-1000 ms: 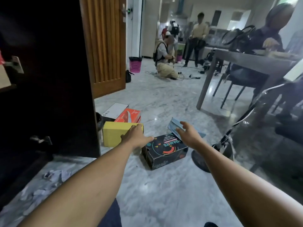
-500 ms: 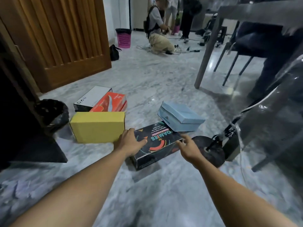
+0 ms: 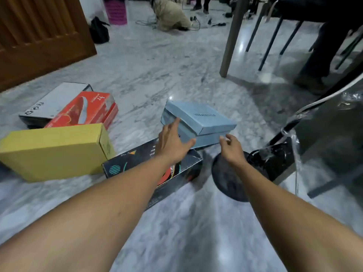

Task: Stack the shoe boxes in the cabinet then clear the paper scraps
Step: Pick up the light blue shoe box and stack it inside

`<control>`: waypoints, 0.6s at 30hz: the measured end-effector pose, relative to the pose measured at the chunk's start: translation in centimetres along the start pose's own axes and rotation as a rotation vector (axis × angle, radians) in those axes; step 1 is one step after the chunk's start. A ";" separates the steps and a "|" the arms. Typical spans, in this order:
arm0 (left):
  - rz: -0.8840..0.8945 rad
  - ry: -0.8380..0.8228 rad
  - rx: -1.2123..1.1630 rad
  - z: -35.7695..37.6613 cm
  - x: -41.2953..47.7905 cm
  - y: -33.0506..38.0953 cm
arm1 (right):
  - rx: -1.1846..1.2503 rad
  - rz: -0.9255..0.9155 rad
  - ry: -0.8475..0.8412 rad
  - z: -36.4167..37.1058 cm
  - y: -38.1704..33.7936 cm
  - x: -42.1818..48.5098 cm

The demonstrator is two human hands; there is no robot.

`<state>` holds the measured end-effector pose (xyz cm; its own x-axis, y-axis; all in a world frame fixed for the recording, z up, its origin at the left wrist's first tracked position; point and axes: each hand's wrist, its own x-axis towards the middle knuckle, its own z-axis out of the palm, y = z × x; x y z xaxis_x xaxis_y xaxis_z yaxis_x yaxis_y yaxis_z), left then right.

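Blue box (image 3: 198, 122): ahead of us, resting on the black box (image 3: 153, 167), corner pointing between our hands.
Left hand (image 3: 172, 142): nearer, fingers straight, touching its left side.
Right hand (image 3: 231, 148): fingers spread, empty, just short.

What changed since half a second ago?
Both hands left the black box and moved forward to the blue box: left hand touches its left side, right hand nears its right corner, no grip yet. Both boxes stayed put.

Location: domestic interior, dining area. Indicators: polished marble floor (image 3: 176, 75), slatted wooden door (image 3: 39, 36), table leg (image 3: 231, 36), chairs (image 3: 271, 40), pink waste bin (image 3: 115, 10), shoe boxes (image 3: 55, 150) on floor.
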<state>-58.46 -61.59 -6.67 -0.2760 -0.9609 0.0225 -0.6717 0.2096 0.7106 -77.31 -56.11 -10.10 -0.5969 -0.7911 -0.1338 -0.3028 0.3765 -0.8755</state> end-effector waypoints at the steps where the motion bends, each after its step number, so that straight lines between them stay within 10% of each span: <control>1: 0.017 0.010 0.010 1.0 1.0 0.6 | 0.022 0.005 0.008 -0.2 0.0 1.1; 18: 0.111 0.166 -0.116 5.7 6.2 -0.4 | 0.236 -0.005 -0.032 0.9 0.9 8.9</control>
<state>-63.84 -66.62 -10.78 -0.2206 -0.9517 0.2136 -0.5576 0.3027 0.7729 -82.22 -63.30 -12.48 -0.5705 -0.8091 -0.1408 -0.1214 0.2527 -0.9599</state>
